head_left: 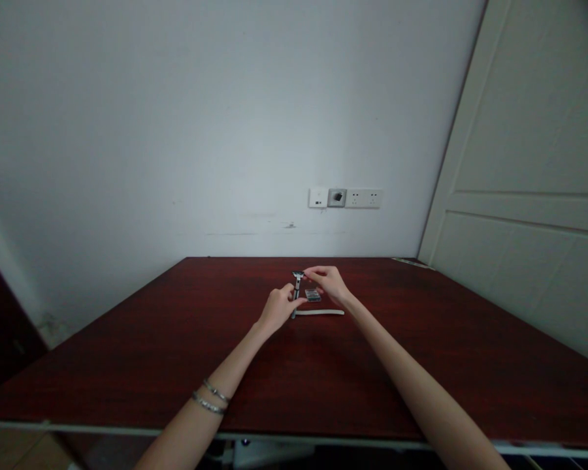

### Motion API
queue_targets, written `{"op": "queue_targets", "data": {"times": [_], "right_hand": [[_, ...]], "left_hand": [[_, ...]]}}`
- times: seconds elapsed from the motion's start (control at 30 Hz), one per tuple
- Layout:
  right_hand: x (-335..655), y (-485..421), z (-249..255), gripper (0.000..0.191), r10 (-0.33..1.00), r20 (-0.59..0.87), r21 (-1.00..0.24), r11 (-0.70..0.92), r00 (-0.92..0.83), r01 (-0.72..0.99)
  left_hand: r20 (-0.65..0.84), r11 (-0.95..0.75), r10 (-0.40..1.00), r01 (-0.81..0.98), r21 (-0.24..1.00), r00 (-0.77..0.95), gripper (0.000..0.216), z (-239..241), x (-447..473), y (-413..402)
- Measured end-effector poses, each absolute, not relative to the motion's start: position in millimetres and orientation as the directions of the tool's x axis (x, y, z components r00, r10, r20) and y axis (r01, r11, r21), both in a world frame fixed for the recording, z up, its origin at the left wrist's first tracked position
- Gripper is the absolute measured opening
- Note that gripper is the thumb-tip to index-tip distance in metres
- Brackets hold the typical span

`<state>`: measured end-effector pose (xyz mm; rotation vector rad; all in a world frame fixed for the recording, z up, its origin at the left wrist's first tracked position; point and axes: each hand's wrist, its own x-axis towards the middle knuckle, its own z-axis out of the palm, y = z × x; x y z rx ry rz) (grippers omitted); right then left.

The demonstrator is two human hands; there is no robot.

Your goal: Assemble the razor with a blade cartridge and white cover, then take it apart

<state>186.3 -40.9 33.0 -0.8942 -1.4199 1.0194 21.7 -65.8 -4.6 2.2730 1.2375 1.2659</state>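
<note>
Glossy dark wood table, metallic razor

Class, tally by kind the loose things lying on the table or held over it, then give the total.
razor: 1
small dark case: 1
long white strip: 1
Total: 3

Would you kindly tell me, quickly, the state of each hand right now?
Left hand: closed around the handle of the razor.
Right hand: fingertips pinched at the razor's head.
</note>
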Motion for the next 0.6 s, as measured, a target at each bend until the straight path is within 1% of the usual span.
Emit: {"op": "queue_targets", "data": {"times": [0.4, 0.6], "right_hand": [[187.0, -46.3, 37.5, 0.031, 0.935, 0.334, -0.941, 0.338, -0.119, 0.018], [189.6, -46.4, 37.4, 0.030, 0.927, 0.344, -0.935, 0.353, -0.151, 0.036]], "left_hand": [[0.570, -0.595, 0.782, 0.576, 0.560, 0.253, 0.022, -4.5, 22.0, -65.1], [0.591, -0.606, 0.769, 0.571, 0.554, 0.243, 0.026, -6.3, 22.4, -64.3]]}}
